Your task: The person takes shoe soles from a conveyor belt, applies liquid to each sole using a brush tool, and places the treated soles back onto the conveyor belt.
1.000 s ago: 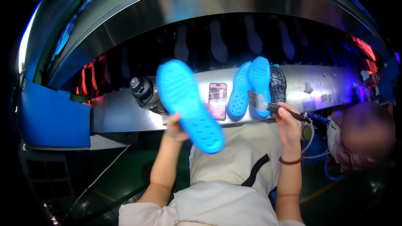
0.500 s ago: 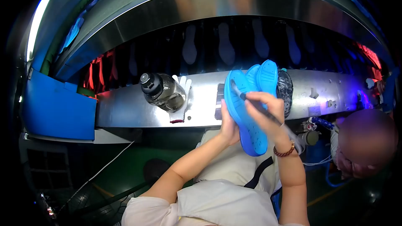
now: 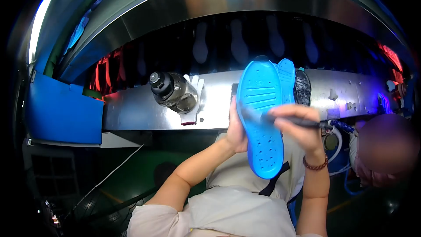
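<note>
A blue shoe sole [image 3: 261, 87], its ridged and dimpled face turned to me, is held by its left edge in my left hand [image 3: 237, 127]. My right hand [image 3: 302, 127] is closed round the black handle of a brush [image 3: 302, 122]. The brush head is blurred by motion over the middle of the sole. Behind the held sole, another blue sole [image 3: 286, 72] lies on the metal bench, partly hidden. A dark sole with whitish marks [image 3: 302, 88] lies right beside it.
A dark bottle [image 3: 175, 94] lies on a white glove [image 3: 191, 116] on the metal bench [image 3: 136, 112]. Dark racks with sole shapes [image 3: 239, 39] stand behind the bench. Another person [image 3: 386, 149] is at the right, near a hose and a round container [image 3: 330, 142].
The held sole has come in from the left and now stands more upright, its face towards me. My right hand has brought the brush from the right onto it, then moved lower along the sole.
</note>
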Demonstrator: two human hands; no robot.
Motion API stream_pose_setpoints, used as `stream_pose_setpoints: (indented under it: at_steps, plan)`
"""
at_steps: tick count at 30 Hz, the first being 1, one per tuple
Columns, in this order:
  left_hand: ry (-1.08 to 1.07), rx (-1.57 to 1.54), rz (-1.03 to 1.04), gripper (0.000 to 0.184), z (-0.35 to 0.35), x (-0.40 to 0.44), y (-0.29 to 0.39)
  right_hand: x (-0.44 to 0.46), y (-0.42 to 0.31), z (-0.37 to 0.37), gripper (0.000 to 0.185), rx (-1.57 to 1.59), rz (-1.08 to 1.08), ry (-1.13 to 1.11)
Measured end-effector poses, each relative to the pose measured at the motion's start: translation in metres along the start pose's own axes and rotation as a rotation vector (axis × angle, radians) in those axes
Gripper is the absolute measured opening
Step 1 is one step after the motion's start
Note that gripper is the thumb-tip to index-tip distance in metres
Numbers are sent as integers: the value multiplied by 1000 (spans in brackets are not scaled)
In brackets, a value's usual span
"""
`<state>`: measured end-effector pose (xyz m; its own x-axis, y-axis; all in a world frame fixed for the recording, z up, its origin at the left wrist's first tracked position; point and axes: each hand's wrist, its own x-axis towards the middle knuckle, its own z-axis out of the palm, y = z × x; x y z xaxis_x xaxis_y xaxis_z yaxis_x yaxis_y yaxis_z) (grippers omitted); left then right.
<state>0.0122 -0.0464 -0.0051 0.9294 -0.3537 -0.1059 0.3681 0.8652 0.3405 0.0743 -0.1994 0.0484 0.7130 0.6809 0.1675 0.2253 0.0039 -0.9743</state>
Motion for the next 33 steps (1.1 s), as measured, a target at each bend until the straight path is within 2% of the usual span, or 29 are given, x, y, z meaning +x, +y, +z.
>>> stream_pose_setpoints:
  at_steps: [2, 3, 4, 6, 7, 8, 9, 11, 12, 14, 15, 16, 18, 19, 20, 22, 24, 26, 27, 29, 30, 32, 33]
  plan:
    - [293, -77, 101, 88, 9, 1, 7, -6, -3, 3, 17, 51, -196, -131]
    - [307, -44, 117, 93, 10, 2, 10, -8, -4, 0, 18, 238, -118, -164]
    - [315, -48, 118, 93, 9, 2, 11, -8, -7, -4, 18, 371, 10, -68]
    - [51, 110, 123, 90, 6, 0, 10, -5, -11, -7, 17, 259, 217, 103]
    - [162, 129, 177, 92, 6, 3, 12, -6, -3, -6, 18, 255, 149, 40]
    - [276, 152, 228, 95, 5, 7, 13, -6, 2, -5, 20, 30, -116, -95]
    - [53, 211, 296, 97, -12, 9, 16, -10, -3, -6, 21, 12, -157, -154]
    - [123, 180, 398, 101, -3, 5, 16, -12, -9, -9, 23, 49, -215, -190]
    - [128, 176, 396, 101, -1, 6, 16, -15, -7, -8, 23, 255, -112, -62]
    - [183, 211, 537, 100, 0, 11, 21, -12, -2, -11, 22, -85, -205, 19]
    - [202, 225, 588, 99, 1, 12, 24, -12, 0, -9, 21, -80, -273, -97]
    - [200, 226, 588, 99, 0, 10, 30, -16, -6, -7, 21, -115, -294, -138]
    - [-15, 214, 567, 100, 0, 5, 41, -23, -4, -14, 22, 21, -284, -259]
    - [138, 132, 559, 105, 9, 3, 42, -25, 5, -15, 24, 166, -256, -201]
    - [141, 131, 557, 105, 11, 4, 42, -27, 9, -15, 25, 149, -199, -16]
    - [166, 155, 601, 96, 12, 8, 42, -26, 12, -10, 23, 47, -171, 53]
    - [156, 181, 594, 96, 16, 5, 47, -28, 2, -7, 27, -75, -279, -154]
    - [150, 209, 585, 96, 17, 3, 51, -31, 13, -17, 27, 231, -268, -231]
    - [137, 237, 590, 96, 17, 4, 53, -32, 16, -14, 27, 232, -266, -230]
    - [123, 262, 601, 97, 17, 6, 55, -33, 19, -7, 25, 177, -69, 79]
    - [122, 299, 608, 98, 16, 6, 56, -32, 17, -6, 25, 56, -169, -23]
    - [125, 340, 619, 99, 15, 6, 59, -30, 11, -7, 25, 65, -273, -123]
    - [85, 337, 598, 99, 14, 5, 60, -28, 19, -11, 25, 258, -280, -165]
